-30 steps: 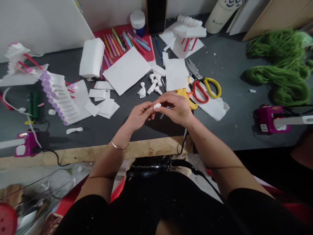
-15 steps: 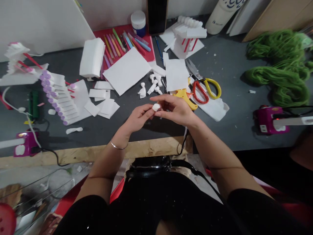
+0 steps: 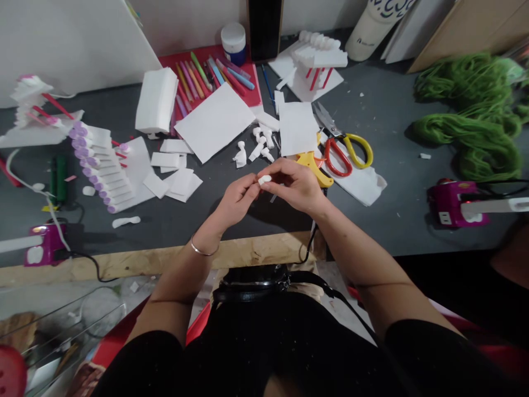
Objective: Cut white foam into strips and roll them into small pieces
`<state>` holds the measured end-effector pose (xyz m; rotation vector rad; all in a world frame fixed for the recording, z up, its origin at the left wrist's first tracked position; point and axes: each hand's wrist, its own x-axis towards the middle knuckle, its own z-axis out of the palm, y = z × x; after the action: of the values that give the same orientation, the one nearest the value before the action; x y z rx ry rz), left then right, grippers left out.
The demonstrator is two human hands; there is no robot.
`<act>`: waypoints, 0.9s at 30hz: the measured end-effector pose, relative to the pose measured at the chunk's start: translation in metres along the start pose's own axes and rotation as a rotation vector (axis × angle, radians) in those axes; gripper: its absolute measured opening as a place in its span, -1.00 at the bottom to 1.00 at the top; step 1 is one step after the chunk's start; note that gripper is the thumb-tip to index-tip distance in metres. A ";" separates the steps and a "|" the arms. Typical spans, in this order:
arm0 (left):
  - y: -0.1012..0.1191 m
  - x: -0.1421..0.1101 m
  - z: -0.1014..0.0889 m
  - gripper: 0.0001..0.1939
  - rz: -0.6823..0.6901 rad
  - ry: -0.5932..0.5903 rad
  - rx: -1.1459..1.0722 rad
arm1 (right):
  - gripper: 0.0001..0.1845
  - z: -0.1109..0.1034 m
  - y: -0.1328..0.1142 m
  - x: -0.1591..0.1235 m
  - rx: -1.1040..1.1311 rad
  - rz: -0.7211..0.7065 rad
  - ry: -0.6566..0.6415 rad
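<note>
A small white wad point(image 3: 264, 179), perhaps tissue or soft paper, sits between my two hands. My left hand point(image 3: 237, 199) pinches its left end between thumb and fingers. My right hand point(image 3: 294, 184) holds it from the other side with thumb and fingertips, hiding part of it. Just beyond my fingers lie several small knotted white figures point(image 3: 258, 148). Yellow-handled scissors point(image 3: 314, 169) lie near my right hand, partly under a white paper sheet point(image 3: 298, 128).
The dark grey table holds red-handled scissors point(image 3: 339, 156), white paper sheets point(image 3: 215, 121), coloured pens on a red board point(image 3: 215, 77), white paper models point(image 3: 318, 60), green yarn point(image 3: 469, 116) and magenta devices point(image 3: 457, 204). A raw wooden edge point(image 3: 165, 259) runs along the front.
My right hand's fingers have closed in from a looser, spread pose onto the white wad. My hands sit slightly closer together, and the view has shifted slightly.
</note>
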<state>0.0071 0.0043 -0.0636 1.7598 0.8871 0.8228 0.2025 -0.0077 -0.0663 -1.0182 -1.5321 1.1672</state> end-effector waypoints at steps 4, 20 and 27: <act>-0.004 -0.001 0.005 -0.51 0.020 0.064 0.045 | -0.40 0.004 0.003 0.000 0.134 0.073 -0.044; -0.001 0.000 0.001 -0.44 -0.030 -0.045 0.012 | -0.69 0.001 -0.003 0.001 0.052 0.167 0.042; -0.014 -0.005 0.000 -0.50 -0.220 -0.143 -0.432 | -0.52 -0.007 -0.004 0.000 0.036 -0.051 -0.147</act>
<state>0.0016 0.0042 -0.0769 1.3013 0.7278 0.6753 0.2086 -0.0071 -0.0612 -0.8808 -1.6359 1.2519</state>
